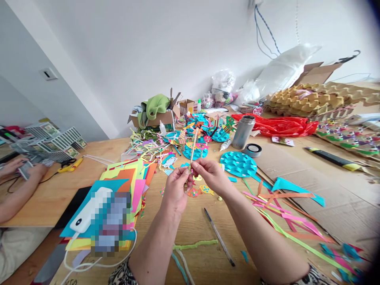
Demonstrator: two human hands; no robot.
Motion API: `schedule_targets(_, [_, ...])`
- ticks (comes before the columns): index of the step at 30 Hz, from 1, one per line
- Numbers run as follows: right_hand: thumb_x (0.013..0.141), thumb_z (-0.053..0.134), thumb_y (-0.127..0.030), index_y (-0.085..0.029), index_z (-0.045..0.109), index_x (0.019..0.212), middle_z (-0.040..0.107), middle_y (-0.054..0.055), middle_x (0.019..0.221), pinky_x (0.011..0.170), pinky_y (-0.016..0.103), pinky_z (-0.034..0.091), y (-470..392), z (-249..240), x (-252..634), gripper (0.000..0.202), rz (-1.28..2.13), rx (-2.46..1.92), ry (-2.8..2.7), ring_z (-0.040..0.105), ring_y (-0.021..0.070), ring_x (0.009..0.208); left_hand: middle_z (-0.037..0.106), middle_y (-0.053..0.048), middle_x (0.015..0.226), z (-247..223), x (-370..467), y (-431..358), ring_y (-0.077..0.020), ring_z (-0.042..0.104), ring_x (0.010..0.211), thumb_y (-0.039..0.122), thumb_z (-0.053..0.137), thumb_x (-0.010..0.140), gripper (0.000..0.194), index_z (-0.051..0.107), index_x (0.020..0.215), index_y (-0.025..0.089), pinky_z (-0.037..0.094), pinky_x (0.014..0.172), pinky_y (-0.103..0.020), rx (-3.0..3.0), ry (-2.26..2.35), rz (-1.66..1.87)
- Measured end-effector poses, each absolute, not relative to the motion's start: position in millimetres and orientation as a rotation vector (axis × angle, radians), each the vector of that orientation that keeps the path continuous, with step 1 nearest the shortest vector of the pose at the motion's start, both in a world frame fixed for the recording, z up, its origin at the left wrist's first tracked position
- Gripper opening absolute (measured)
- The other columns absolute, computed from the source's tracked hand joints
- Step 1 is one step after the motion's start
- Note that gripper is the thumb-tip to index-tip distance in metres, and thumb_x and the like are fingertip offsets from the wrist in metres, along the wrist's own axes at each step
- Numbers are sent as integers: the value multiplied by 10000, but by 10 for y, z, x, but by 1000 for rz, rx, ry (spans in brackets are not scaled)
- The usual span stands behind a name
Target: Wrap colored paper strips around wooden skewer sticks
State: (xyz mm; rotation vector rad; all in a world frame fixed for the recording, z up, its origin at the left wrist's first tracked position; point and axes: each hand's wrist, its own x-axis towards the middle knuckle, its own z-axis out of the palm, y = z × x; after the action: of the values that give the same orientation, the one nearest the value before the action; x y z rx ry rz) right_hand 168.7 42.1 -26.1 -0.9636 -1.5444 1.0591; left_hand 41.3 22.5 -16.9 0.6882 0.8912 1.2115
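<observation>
My left hand (177,188) and my right hand (210,174) meet over the wooden table, fingertips pinched together at the lower end of a thin pale stick (194,145). The stick points up and away from me. A bit of greenish material shows at the fingertips, too small to make out fully. Just beyond lie colourful paper fish (206,189) and a round blue cardboard piece with bumps (238,164). Nearer me, below the hands, rest a pen (219,236) and a green fuzzy strip (197,244).
Coloured paper sheets (139,190) with a white power bank (92,209) lie left. A metal flask (243,132), tape roll (252,149), paper strips (285,213) and a box cutter (332,158) are right. Another person's hand (37,170) is far left.
</observation>
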Motion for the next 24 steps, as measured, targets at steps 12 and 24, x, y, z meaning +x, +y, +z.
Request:
schedule_targets(12, [904,449,-290,-209,463,679,561,26,635,568,278,358,274,-228,1528,240,474,-1276,-1683,507,153,590,550,36,597,-280,502,189,-56,450,504,392,741,683,303,558,731,155,297,473,-192,922,986,1379])
schedule_targets(24, [867,511,-509,-179,522,692,586,2,598,528,237,416,382,-207,1695,374,941,-1013,-1613,542,128,551,548,34,575,-252,505,189,-62,466,502,395,737,669,319,540,728,151,303,472,-192,865,945,1332])
